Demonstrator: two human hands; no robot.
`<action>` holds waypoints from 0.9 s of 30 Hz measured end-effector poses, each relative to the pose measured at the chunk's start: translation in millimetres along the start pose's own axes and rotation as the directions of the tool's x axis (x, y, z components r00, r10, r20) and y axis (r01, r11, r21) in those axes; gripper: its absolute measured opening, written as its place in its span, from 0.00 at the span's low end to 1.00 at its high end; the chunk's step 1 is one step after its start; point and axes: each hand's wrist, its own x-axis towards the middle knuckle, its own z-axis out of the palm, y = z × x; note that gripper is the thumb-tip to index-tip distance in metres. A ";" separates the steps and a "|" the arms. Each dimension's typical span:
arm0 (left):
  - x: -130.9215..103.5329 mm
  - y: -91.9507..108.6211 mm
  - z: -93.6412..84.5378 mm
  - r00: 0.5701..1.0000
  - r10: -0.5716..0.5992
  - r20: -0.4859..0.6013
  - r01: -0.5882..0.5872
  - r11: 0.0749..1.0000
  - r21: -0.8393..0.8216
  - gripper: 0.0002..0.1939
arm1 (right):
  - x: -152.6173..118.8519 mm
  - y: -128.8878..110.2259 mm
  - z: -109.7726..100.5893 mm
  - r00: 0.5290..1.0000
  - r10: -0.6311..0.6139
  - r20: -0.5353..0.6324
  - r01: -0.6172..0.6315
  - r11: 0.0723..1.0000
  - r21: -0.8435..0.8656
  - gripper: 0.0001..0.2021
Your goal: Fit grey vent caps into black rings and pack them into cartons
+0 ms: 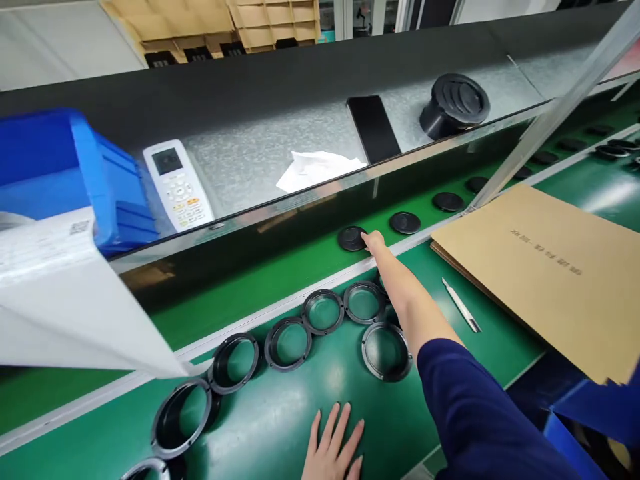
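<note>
Green matting covers the near bench [280, 427], bounded on its far side by a pale strip, beyond which a green conveyor lane [280, 280] runs under a low metal shelf [260, 153]. On the lane sits a row of black discs, and the right hand [376, 241] stretches across the strip, fingertips touching the nearest black disc [351, 238]; whether the fingers have closed on it cannot be told. The left hand [333, 447] lies flat on the matting at the near edge, fingers spread, holding nothing. Black rings [323, 311] lie in an arc from near left up to the right forearm, one ring [386, 351] just near of the arc. A cardboard sheet [550, 273] overhangs the bench's right edge, a white knife [461, 305] beside it. Bare matting lies between the left hand and the rings. A blue bin [75, 173] stands far left.
</note>
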 end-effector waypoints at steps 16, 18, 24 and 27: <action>9.4 6.2 -15.7 0.905 -0.402 0.142 0.342 0.485 -0.805 0.33 | -245.6 20.0 11.0 0.783 -0.432 0.447 0.157 0.833 0.530 0.20; 10.2 11.9 -29.4 0.767 -0.631 0.120 0.228 0.093 -0.969 0.42 | -301.2 56.9 -6.4 0.709 -0.451 0.542 0.119 0.834 0.538 0.23; -8.6 42.0 -105.4 0.594 -0.797 0.111 -0.486 -0.465 -0.740 0.51 | -434.7 163.0 -46.3 0.515 -0.409 0.753 -0.057 0.860 0.507 0.31; -22.7 60.2 -128.2 0.590 -0.800 0.105 -0.545 -0.491 -0.679 0.44 | -464.2 191.9 -53.5 0.488 -0.413 0.769 -0.017 0.876 0.482 0.28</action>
